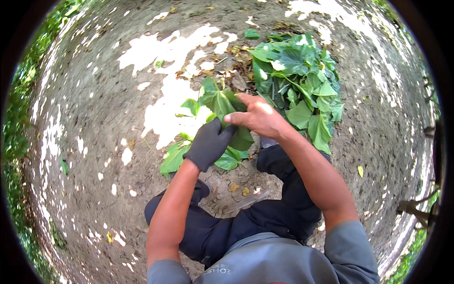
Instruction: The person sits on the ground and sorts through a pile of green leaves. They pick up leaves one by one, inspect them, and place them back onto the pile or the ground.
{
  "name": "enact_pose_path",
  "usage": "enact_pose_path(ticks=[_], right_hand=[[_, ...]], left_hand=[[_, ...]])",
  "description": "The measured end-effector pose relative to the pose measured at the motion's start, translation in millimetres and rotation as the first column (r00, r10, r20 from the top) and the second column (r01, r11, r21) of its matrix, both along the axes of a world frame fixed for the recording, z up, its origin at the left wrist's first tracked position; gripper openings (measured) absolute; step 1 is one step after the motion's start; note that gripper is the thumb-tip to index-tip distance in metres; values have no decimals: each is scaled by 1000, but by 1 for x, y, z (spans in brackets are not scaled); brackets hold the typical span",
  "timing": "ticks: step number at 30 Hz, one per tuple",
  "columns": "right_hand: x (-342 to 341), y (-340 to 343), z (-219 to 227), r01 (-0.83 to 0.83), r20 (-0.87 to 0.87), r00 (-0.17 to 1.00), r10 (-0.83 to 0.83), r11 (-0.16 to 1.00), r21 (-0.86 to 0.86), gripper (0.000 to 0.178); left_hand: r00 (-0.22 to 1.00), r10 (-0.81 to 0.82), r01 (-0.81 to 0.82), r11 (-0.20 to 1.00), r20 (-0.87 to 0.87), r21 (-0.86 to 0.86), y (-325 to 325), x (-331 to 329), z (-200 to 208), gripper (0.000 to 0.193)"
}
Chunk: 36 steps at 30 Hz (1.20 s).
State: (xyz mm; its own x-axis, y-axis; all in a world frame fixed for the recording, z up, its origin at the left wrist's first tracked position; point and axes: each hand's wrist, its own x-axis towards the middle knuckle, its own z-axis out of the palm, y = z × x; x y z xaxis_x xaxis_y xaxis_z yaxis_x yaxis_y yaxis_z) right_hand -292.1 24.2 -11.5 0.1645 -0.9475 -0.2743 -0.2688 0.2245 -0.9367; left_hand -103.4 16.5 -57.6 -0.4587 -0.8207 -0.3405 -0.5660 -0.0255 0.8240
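Clasping green leaves [220, 105], both hands [209, 143] sit close together, a leaf heap [302, 78] beside them on cracked soil [101, 97].

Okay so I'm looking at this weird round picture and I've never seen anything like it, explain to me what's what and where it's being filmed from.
There's no machine here, just a person's own two hands. The single picture comes from a wide fisheye camera worn on the head and looking down, which is why edges bend and corners go black. Forearms reach up from the bottom, above a grey shirt and dark trousers. The left hand wears a dark glove; the right hand is bare. Together they're at a bunch of green leaves: the gloved one grips it, while the bare one touches it, how firmly I can't tell. On the dry, sun-spotted ground, a bigger leaf pile lies to the right.
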Motion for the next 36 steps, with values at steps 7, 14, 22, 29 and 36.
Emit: enact_pose_path(ticks=[7,14,22,29,36], right_hand=[[-13,-1,-13,-65,-191,980,52,996,-63,36],[-31,3,-8,51,-83,995,-49,998,30,32],[-67,-4,-41,246,128,949,-289,929,275,23],[-169,-19,-52,715,577,451,-681,663,223,37],[-176,0,-47,686,161,679,-716,697,208,51]], left_hand=[[974,-200,201,980,103,-5,7,-6,31,44],[966,-236,247,963,109,-105,11,8,31,48],[943,-225,270,948,244,-169,11,23,26,52],[939,-237,282,945,249,-165,10,22,30,53],[950,-191,242,951,246,-194,8,30,28,52]])
